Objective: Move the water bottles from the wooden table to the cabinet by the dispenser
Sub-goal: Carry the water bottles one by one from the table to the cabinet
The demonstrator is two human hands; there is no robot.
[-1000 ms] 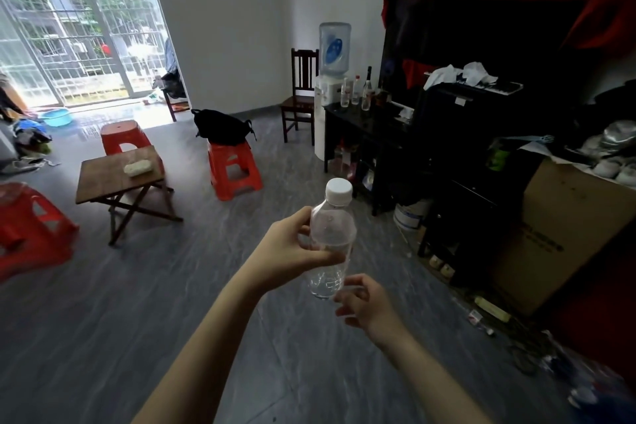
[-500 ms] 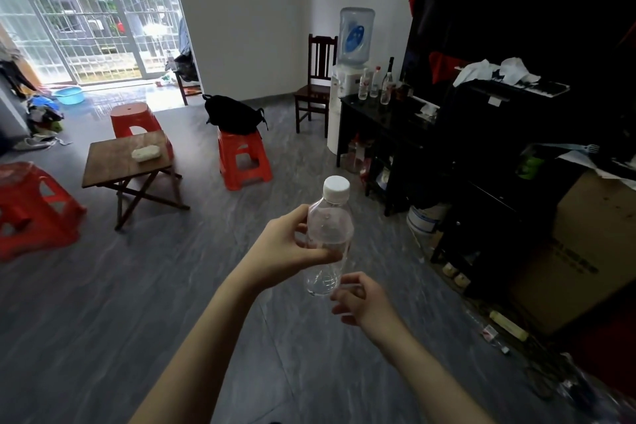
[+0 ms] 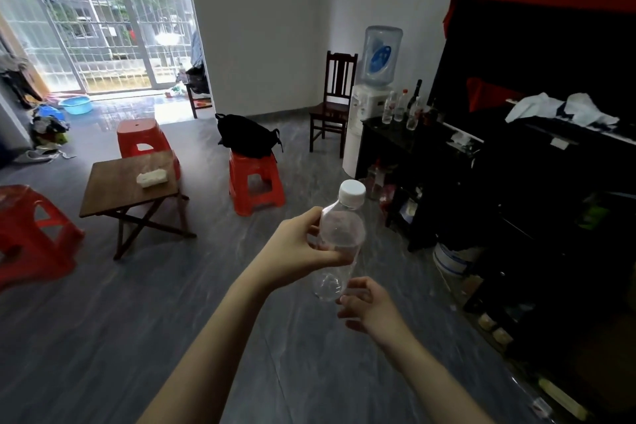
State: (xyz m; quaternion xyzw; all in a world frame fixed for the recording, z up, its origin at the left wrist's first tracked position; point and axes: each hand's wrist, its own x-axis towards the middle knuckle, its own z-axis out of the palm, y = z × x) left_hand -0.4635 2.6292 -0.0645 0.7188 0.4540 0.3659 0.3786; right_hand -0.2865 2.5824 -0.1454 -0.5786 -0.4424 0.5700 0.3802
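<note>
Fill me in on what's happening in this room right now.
A person stands mid-room holding a clear plastic water bottle with a white cap. The left hand grips its body; the right hand is at its base. Several bottles already stand on the black cabinet beside the white water dispenser. The brown wooden folding table holds only a white pack.

Clear bottle (image 3: 339, 244), white cap (image 3: 351, 190); brown wooden table (image 3: 117, 182); black cabinet (image 3: 409, 162); red stools (image 3: 256, 179); grey streaked floor (image 3: 137, 320).
</note>
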